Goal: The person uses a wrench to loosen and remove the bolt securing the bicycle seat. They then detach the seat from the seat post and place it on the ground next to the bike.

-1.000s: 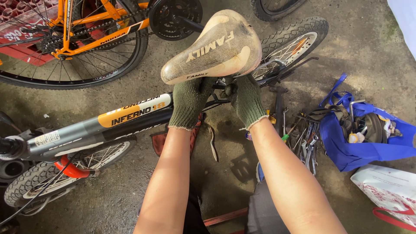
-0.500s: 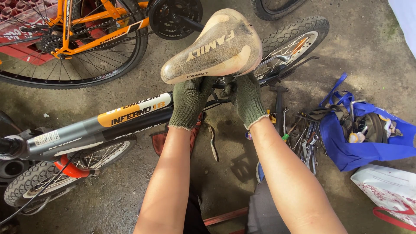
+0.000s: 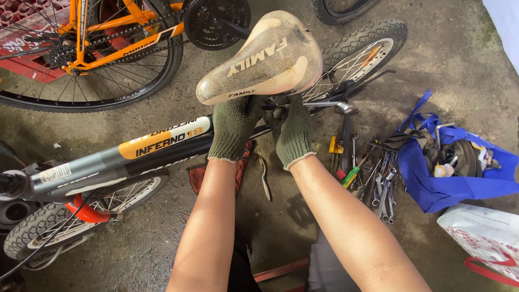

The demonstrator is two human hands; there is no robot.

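Both gloved hands, left hand [image 3: 233,127] and right hand [image 3: 292,131], were closed under the worn saddle [image 3: 262,57]; wet concrete floor [image 3: 146,238] lay below them.

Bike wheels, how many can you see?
4: orange bike's wheel top left; a tire at top edge; grey bike's wheels behind the saddle and bottom left. More may be hidden.

saddle [image 3: 262,57]: worn tan bicycle seat, dirty and scuffed, pale patches on its top; tilted, narrow nose toward lower left, broad rear toward upper right
position: mounted above the dark bicycle frame [image 3: 135,157], just over the rear wheel [image 3: 357,51]
underside: hidden by two gloved hands
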